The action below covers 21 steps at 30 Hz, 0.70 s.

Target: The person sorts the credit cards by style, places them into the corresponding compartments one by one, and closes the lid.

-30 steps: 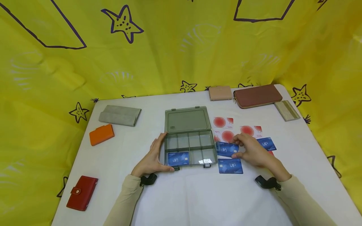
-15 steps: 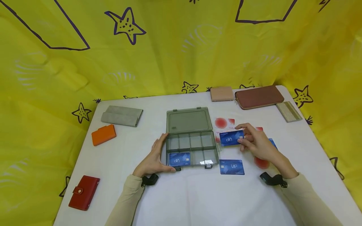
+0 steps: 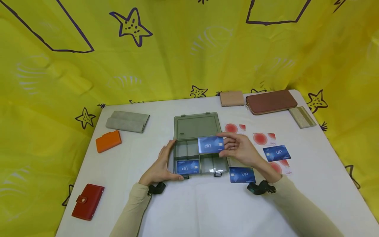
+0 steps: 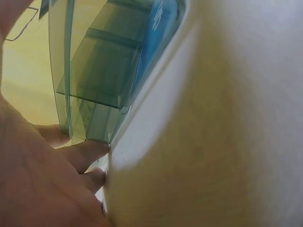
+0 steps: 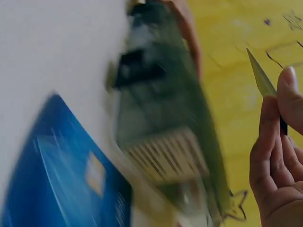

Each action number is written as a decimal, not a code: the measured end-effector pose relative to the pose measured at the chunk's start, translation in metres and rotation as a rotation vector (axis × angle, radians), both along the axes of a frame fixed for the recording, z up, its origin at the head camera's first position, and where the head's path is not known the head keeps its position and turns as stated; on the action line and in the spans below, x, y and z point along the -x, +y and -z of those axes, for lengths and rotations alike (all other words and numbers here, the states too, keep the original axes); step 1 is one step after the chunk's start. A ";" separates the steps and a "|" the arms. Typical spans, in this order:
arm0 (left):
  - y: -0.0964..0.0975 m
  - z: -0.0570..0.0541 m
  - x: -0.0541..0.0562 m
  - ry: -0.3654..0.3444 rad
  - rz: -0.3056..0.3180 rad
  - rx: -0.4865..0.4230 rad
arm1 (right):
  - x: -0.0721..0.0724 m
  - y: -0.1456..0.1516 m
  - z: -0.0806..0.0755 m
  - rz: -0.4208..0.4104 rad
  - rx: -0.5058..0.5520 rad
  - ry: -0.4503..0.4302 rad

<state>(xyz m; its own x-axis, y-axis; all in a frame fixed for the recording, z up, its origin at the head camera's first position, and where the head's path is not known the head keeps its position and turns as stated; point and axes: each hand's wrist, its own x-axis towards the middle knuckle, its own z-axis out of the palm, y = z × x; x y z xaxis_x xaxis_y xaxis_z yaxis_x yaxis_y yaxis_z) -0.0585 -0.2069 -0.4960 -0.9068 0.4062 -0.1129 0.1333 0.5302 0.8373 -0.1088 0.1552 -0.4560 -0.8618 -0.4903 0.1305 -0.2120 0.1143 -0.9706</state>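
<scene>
A green translucent divided box lies on the table with its lid folded back. My left hand rests against its left side, the thumb along the front corner. In the left wrist view, the fingertips touch the box wall. My right hand pinches a blue VIP card by its right edge, above the box's back right compartments. Another blue VIP card lies in the front left compartment. In the right wrist view the pinched card shows as a thin sliver.
Right of the box lie blue VIP cards and several red-and-white cards. Wallets stand about the edges: grey, orange, red, pink, brown. A beige card holder lies at far right.
My right hand has lifted the blue VIP card off the table from among the cards and carried it left, over the box. My left hand has stayed at the box.
</scene>
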 end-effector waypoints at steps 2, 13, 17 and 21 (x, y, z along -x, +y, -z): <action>0.001 0.000 0.000 0.002 -0.002 0.001 | -0.004 -0.018 0.003 -0.032 -0.050 0.043; 0.003 -0.003 0.001 -0.003 0.002 -0.013 | -0.021 -0.074 0.011 -0.114 -0.399 0.408; 0.002 -0.002 0.000 0.000 -0.001 -0.001 | -0.025 -0.081 0.010 -0.093 -0.515 0.497; 0.001 0.001 0.000 0.005 -0.003 0.011 | -0.029 -0.085 0.007 -0.082 -0.607 0.543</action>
<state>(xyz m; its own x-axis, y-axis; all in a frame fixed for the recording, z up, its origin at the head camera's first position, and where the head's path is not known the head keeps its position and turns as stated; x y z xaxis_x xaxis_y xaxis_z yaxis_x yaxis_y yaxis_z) -0.0587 -0.2063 -0.4967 -0.9087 0.4018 -0.1133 0.1352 0.5399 0.8308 -0.0801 0.0702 -0.4629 -0.7132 -0.6685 0.2108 -0.6652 0.5507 -0.5042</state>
